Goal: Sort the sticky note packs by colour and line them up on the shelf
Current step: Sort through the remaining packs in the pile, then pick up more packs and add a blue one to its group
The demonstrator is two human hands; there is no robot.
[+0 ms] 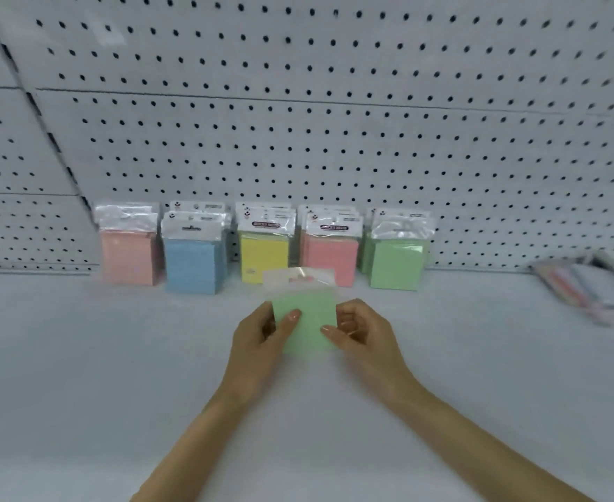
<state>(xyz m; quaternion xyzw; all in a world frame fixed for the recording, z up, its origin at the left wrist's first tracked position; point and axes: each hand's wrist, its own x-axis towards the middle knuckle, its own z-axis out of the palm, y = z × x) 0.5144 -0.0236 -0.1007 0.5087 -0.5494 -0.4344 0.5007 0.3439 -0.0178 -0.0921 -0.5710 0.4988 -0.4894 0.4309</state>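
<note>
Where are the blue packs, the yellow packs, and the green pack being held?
blue packs [191,266], head view, front pack's blue face.
yellow packs [262,257], head view, front pack's yellow face.
held green pack [307,313], head view, middle of its green face.

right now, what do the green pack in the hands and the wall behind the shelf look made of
Green sticky note pack: matte pale paper block inside a clear, glossy plastic sleeve; glare shows on its top flap. Pegboard wall: white, rigid, matte panel with regular round holes, probably painted metal, though hardboard can't be ruled out.
</note>
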